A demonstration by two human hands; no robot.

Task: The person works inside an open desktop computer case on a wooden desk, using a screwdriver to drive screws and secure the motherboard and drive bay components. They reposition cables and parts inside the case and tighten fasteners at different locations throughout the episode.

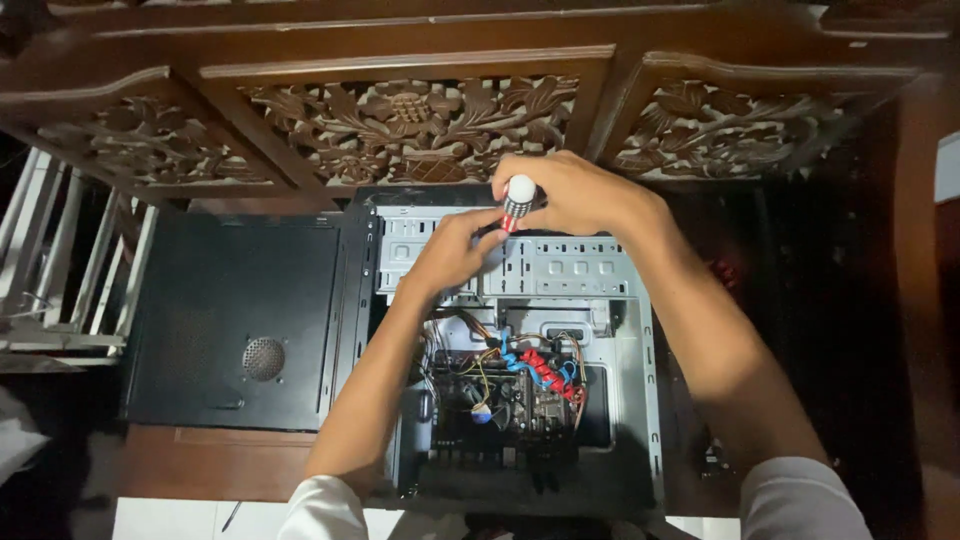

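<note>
An open computer case lies on its side below me, with the grey drive cage at its far end and a motherboard with red, blue and yellow cables nearer me. My right hand grips a screwdriver with a white-capped, red and black handle, standing upright over the drive cage. My left hand is beside it, fingers pinching the screwdriver's lower part. The tip is hidden behind my fingers.
The case's black side panel with a round vent lies to the left. A dark carved wooden piece of furniture stands just beyond the case. White slats sit at far left. Pale floor shows at the bottom.
</note>
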